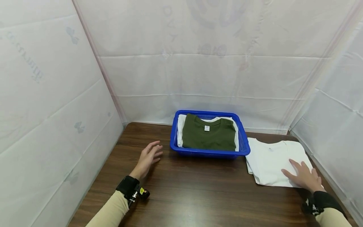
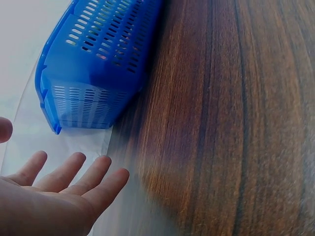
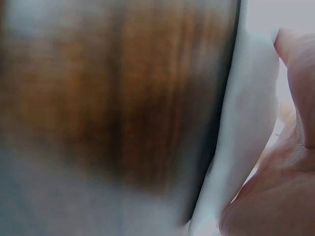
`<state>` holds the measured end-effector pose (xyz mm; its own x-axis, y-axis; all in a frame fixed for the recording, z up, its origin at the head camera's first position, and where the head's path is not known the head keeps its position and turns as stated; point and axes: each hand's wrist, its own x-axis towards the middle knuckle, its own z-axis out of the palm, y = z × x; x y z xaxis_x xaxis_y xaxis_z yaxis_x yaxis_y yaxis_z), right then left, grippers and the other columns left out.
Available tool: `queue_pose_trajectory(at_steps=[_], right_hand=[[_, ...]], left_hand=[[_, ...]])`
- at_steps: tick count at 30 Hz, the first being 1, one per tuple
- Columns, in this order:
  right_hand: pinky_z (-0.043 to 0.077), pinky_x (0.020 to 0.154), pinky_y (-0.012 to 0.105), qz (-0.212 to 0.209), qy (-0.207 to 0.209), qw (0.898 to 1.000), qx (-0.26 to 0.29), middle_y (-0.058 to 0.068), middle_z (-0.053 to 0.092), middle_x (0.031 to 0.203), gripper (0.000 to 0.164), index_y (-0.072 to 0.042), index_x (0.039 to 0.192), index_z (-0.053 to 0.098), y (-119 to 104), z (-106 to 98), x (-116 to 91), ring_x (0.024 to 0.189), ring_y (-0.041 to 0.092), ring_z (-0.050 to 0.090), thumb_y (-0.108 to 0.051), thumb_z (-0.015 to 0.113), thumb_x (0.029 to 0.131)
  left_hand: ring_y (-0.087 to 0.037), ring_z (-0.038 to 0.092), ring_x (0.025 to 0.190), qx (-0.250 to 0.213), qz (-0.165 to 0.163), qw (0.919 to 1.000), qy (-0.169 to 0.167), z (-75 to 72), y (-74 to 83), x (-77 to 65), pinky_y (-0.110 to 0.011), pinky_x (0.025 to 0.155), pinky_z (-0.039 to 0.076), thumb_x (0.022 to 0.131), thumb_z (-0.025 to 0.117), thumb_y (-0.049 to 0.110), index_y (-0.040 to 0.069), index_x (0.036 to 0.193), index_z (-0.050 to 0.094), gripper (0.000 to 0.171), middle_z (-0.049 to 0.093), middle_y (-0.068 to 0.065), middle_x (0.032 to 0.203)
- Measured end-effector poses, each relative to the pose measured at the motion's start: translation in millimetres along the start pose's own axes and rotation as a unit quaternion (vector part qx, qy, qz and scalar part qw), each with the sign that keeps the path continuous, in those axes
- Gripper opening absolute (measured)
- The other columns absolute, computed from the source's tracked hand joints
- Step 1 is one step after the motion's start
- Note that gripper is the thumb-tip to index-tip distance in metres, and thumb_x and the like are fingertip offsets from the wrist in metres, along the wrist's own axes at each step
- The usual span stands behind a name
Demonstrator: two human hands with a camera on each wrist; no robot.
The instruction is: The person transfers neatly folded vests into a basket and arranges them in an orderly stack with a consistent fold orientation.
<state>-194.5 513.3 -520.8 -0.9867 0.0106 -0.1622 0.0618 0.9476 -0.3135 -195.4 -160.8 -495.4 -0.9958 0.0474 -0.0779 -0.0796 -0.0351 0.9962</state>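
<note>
At the right of the table, my right hand [image 1: 305, 177] rests on a folded white T-shirt [image 1: 273, 162], fingers spread over its near right part. More white folded cloth shows below the shirt's left edge. In the right wrist view the palm lies against the white T-shirt [image 3: 248, 108], whose edge is close beside the blurred table. My left hand [image 1: 145, 161] is held to the left of a blue plastic basket [image 1: 210, 153], apart from it, with relaxed fingers and nothing in them. Inside the basket lies a folded dark green T-shirt [image 1: 210, 138] on top of white clothing [image 1: 180, 132].
A dark wood-grain table [image 1: 193, 192] spans the space between the hands. White printed sheeting [image 1: 175, 75] hangs behind it and on both sides. The basket stands near the table's back edge, with the white T-shirt close to its right end.
</note>
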Motion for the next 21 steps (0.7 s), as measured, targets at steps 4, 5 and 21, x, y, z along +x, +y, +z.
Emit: queue_pose_trajectory(at_steps=[4,5,21], right_hand=[[0.006,0.100,0.086,-0.016,0.015,1.000,-0.015,0.052,0.020,0.146,0.092,0.006,0.152,0.029,1,4,-5,0.135,0.070,0.012,-0.067,0.047,0.099],[0.007,0.100,0.086,-0.018,0.017,1.000,-0.020,0.052,0.022,0.145,0.091,0.006,0.152,0.030,1,5,-7,0.134,0.070,0.014,-0.067,0.047,0.099],[0.013,0.089,0.093,-0.001,0.013,1.000,-0.014,0.052,0.012,0.145,0.092,0.001,0.153,0.030,-6,16,-39,0.130,0.079,0.004,-0.070,0.049,0.097]], left_hand=[[-0.044,0.048,0.138,0.000,0.000,1.0000,0.002,1.4,-0.9,1.1,-0.061,0.112,0.039,0.111,0.047,0.031,0.007,0.155,0.039,0.050,0.045,-0.025,0.154],[-0.044,0.048,0.138,0.000,0.000,1.0000,0.002,1.7,-0.9,1.0,-0.061,0.112,0.039,0.111,0.047,0.031,0.007,0.155,0.039,0.051,0.045,-0.025,0.154],[-0.045,0.046,0.140,0.000,-0.009,1.0000,-0.002,4.6,-1.8,0.8,-0.062,0.113,0.037,0.112,0.044,0.031,0.009,0.158,0.034,0.052,0.043,-0.025,0.156]])
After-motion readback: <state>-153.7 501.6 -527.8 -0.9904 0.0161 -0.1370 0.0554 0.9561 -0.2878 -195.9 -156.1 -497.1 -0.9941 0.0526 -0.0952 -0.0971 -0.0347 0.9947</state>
